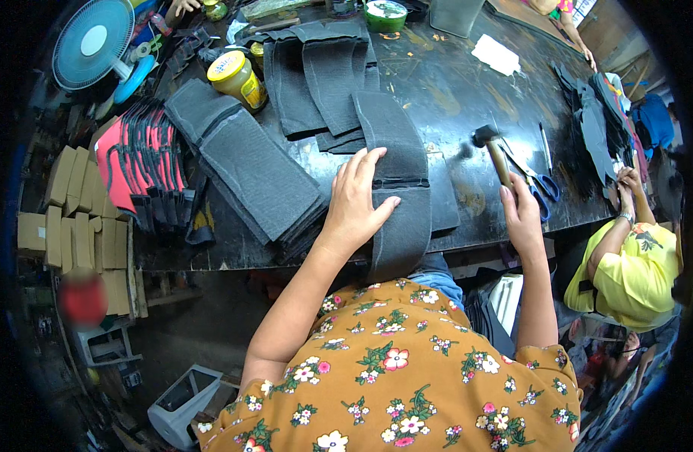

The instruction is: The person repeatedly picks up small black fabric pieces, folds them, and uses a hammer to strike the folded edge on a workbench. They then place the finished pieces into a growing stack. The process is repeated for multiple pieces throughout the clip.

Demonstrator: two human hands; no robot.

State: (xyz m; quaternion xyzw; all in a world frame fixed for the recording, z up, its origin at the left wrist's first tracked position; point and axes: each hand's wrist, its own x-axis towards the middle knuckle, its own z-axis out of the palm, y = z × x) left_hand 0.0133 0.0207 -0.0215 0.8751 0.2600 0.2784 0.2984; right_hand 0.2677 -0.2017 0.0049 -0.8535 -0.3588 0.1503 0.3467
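Observation:
My left hand (354,200) lies with its fingers spread on a long dark grey fabric strip (403,226), which has a raised seam across its middle and hangs over the near table edge. Another dark piece (443,200) shows partly under that strip. In my right hand (522,215) is a hammer (498,160), held by its wooden handle. Its dark head is above the table, to the right of the strip. Beyond the hammer lie blue-handled scissors (541,188), close to my right fingers. A stack of similar dark pieces (260,173) lies left of my left hand.
More dark pieces (316,75) lie farther back beside a yellow-lidded jar (237,79). Red-and-black pieces (139,162) stand stacked at left, near a blue fan (94,41). A green tub (385,15) sits at the back. A person in yellow (633,264) works at the right.

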